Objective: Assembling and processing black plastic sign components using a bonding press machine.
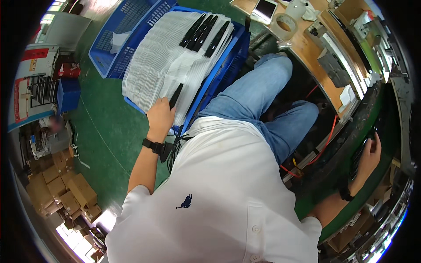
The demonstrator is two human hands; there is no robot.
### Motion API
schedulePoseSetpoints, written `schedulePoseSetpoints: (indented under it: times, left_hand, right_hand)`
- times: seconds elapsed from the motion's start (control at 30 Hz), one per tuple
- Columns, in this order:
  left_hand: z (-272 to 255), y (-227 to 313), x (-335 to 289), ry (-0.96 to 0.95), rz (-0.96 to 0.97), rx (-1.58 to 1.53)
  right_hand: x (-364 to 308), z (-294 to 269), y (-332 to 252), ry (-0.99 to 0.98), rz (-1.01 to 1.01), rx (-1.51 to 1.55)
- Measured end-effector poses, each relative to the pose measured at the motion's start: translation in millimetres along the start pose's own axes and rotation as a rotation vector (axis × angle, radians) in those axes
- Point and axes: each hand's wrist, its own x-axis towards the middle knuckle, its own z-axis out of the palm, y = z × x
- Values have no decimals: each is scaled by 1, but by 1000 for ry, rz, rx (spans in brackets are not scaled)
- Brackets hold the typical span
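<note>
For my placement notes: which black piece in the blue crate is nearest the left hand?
The single black piece right at the left hand; the other black pieces there lie side by side farther up the picture.

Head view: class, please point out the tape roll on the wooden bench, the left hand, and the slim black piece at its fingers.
Tape roll [276, 31]: head view, lower-left part of its ring.
Left hand [160, 115]: head view, back of hand.
Slim black piece [176, 95]: head view, middle of its length.
</note>
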Motion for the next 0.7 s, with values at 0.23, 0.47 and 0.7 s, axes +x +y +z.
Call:
schedulePoseSetpoints:
  times: [0.23, 0.47, 0.7]
  left_hand:
    - [-28, -15, 9, -5, 32, -298]
    - [-127, 7, 74, -189, -163, -1095]
    - [-174, 134, 139, -479, 310, -2012]
  right_hand:
    - [9, 17, -68, -87, -200, 143]
    - [54, 39, -121, -94, -364, 339]
    - [103, 64, -191, -148, -508, 50]
